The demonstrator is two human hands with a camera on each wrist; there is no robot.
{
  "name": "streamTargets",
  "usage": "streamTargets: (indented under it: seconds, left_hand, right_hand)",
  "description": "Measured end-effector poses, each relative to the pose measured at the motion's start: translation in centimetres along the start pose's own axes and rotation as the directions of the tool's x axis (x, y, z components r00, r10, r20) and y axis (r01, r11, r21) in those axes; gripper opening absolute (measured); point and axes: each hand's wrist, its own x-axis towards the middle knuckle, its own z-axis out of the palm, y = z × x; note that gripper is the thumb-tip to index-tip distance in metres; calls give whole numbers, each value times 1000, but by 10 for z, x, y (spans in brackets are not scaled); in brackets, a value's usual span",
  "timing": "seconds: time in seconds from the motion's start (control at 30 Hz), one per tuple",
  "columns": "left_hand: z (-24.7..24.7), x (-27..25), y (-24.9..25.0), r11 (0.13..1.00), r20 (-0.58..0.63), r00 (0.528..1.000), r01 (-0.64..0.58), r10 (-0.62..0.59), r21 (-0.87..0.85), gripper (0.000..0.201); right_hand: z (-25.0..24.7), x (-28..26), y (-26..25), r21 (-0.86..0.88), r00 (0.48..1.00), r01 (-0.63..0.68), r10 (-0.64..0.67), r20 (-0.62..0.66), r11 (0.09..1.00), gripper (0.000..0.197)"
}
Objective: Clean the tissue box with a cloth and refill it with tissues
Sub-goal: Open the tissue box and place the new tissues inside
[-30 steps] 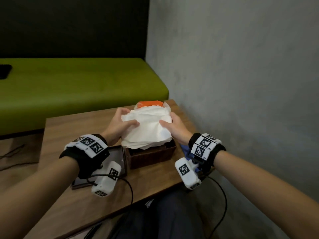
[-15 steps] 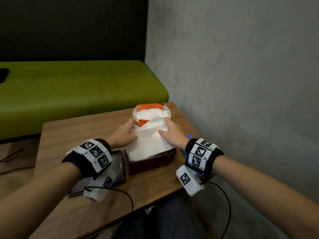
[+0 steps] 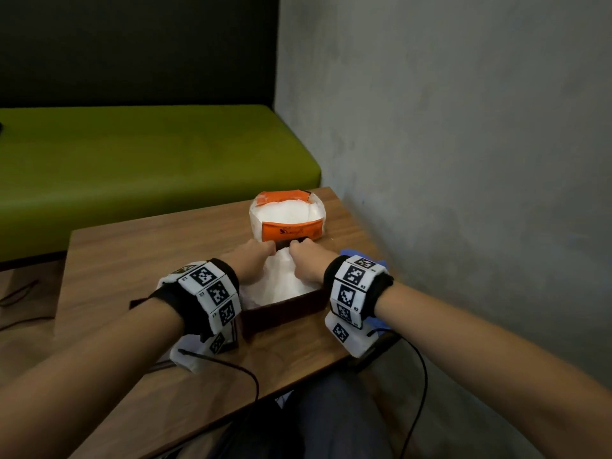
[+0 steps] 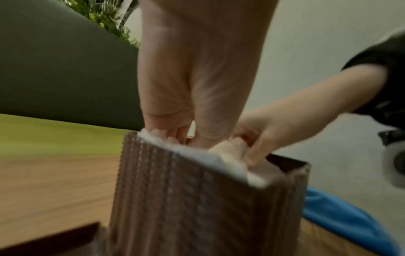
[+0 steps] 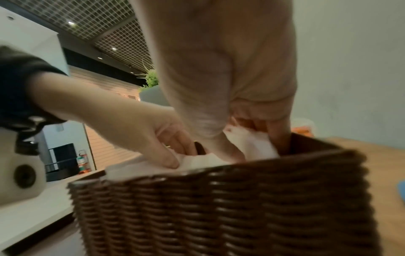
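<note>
Two hands are sunk into the open top of a brown woven tissue box [image 3: 284, 313] at the near right of the wooden desk [image 3: 132, 260], where a stack of white tissues [image 3: 281, 283] is being tucked in. The left hand [image 3: 248, 260] is seen with fingers curled down along the far left side of the stack, pinching its edge. The right hand [image 3: 306, 260] is likewise curled over the paper on the right, fingertips pushed between tissues and wall. Such a grip is judged to keep the soft stack square while it is seated below the rim, since loose sheets would otherwise buckle. An opened orange tissue packet [image 3: 287, 220], white sheets showing inside, is left just beyond the box, within reach as the supply. A blue cloth [image 3: 354, 255] is laid aside at the right, beside the box, suggesting that wiping is finished and refilling is under way.
</note>
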Motion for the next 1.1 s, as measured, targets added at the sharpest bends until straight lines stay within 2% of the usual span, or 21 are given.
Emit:
streamTargets:
  seconds: [0.07,0.1,0.17,0.23,0.27,0.37,0.43,0.5,0.57,0.67,0.73,0.8,0.83,0.93,1.1]
  left_hand:
    - [6,-2,0,998,-18,999,-43,44,36,43]
    - [8,-4,-1,997,-38,997,-62,63,47,44]
    - [6,-8,-4,992,-149,981,-122,127,43,44]
    - [1,-12,-9,982,-250,951,-187,184,10,40]
    - [-1,-13,-10,984,-230,957,-180,175,0,43]
    - [0,-18,-8,996,4,997,-79,79,39,67]
    - [7,-16,-3,996,74,996,-60,55,62,78]
    - [13,-15,1,995,115,992,-58,48,85,74]
    - [17,-14,4,993,143,989,-49,34,107,67]
    - [15,-14,5,997,159,987,-44,33,66,61]
    - [12,-15,4,997,125,992,-28,20,65,60]
    - [9,-16,6,980,26,1000,-3,-2,197,50]
    - [8,-18,9,960,-8,1000,16,-14,280,45]
    - [11,-17,16,915,11,999,29,-36,403,43]
    - [8,-15,10,926,66,998,-3,-24,379,46]
  right_hand:
    - [1,-3,0,-54,985,46,-54,-166,998,32]
    - [1,-3,1,-70,960,79,-95,-262,994,34]
    - [0,-2,4,-57,915,174,-183,-359,983,35]
    - [2,-2,5,-71,921,242,-252,-296,968,32]
    - [6,-2,6,-93,941,238,-253,-223,967,33]
    - [20,2,6,-119,987,159,-159,8,980,46]
    - [26,4,4,-105,991,108,-99,89,989,54]
    - [23,2,3,-73,987,84,-73,145,994,61]
    - [20,0,2,-60,979,105,-92,184,993,57]
    - [17,-2,0,-68,976,125,-111,186,990,53]
    - [15,-5,1,-72,991,112,-106,81,991,50]
    - [11,-9,0,-80,989,124,-130,-76,989,38]
    - [9,-11,-1,-106,985,121,-133,-110,987,34]
    - [12,-14,-7,-172,994,76,-87,-62,982,30]
    - [13,-8,-6,-102,999,12,-9,34,995,34]
